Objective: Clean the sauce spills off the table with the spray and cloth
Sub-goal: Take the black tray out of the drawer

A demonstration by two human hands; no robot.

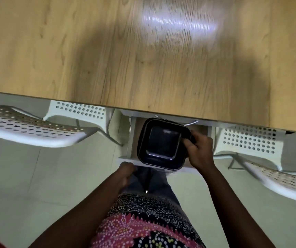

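Head view gives me a steep look down onto the desk [107, 51], a broad slab of pale wood-grain laminate with long streaks running away from me and a blurred white glare smeared near its far middle. I see no sauce marks on the wood I can make out, and neither spray nor cloth shows anywhere in this view.

Under the desk's near edge a shallow white drawer [125, 159] stands pulled out. Over it sits a black square container [161, 145] with rounded corners and a glossy, stepped rim; it looks like two nested pieces, though I cannot tell for sure. My right hand [200, 149] pinches its right rim, thumb on the inside lip and fingers curled around the outside. My left hand [125, 170] has its fingers curled at the drawer's front lip; whether it actually grips the lip I cannot tell, since the knuckles hide the fingertips.

White perforated chairs flank the drawer: one seat [27, 127] below the near left edge, another [277, 179] toward the near right corner, both of smooth moulded material punched with rows of round holes. Pale floor tiles [36, 185] lie beneath, matte and plain.
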